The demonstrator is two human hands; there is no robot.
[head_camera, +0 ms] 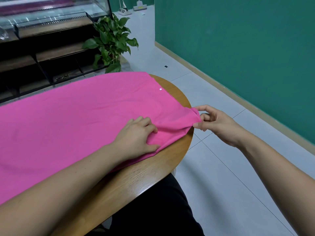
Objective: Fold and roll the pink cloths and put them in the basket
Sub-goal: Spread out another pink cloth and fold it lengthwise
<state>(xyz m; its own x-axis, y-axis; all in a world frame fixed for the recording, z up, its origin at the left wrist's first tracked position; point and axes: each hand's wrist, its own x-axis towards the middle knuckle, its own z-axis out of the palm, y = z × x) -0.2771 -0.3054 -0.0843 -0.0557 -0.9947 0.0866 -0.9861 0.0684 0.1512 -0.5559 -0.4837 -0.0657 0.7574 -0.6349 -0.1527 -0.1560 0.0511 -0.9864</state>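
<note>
The right hand [216, 123] is pinching the near-right corner of the pink cloth [76, 120] between thumb and curled fingers, lifting it just off the rim of the wooden table [136, 181]; the left hand [136, 135] is lying on the cloth just beside it, fingers curled and thumb tucked in, gathering a ridge of fabric between them. Judging by this, the left hand is anchoring the sheet so that the right can be pulling the corner taut for a first fold; the rest of the cloth is lying spread flat across the table, running off the left edge of view, with a small white dot [160, 89] near its far right edge. No basket is showing, so rolling and stowing are likely some way off. A leafy potted plant [112, 41] and dark shelving [42, 57] are standing beyond the table; a green wall [238, 48] is bounding the tiled floor [221, 167] on the right; nothing is blocking the fold.
</note>
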